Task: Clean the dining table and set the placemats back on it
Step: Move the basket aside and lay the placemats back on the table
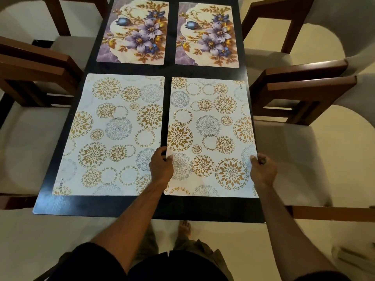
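A dark dining table (pixel 121 205) carries four placemats. Two purple floral placemats lie at the far end, one on the left (pixel 134 31) and one on the right (pixel 209 35). A white placemat with gold circles (pixel 113 134) lies flat at the near left. The near right placemat with the same gold pattern (pixel 211 128) is held by both hands. My left hand (pixel 161 166) pinches its left edge, thumb on top. My right hand (pixel 262 171) pinches its right edge, which juts slightly past the table's side.
Wooden chairs with pale cushions stand along both sides: two on the left (pixel 30 63) and two on the right (pixel 304 90). The near table edge lies just ahead of my body. My bare foot (pixel 184 228) shows on the pale floor.
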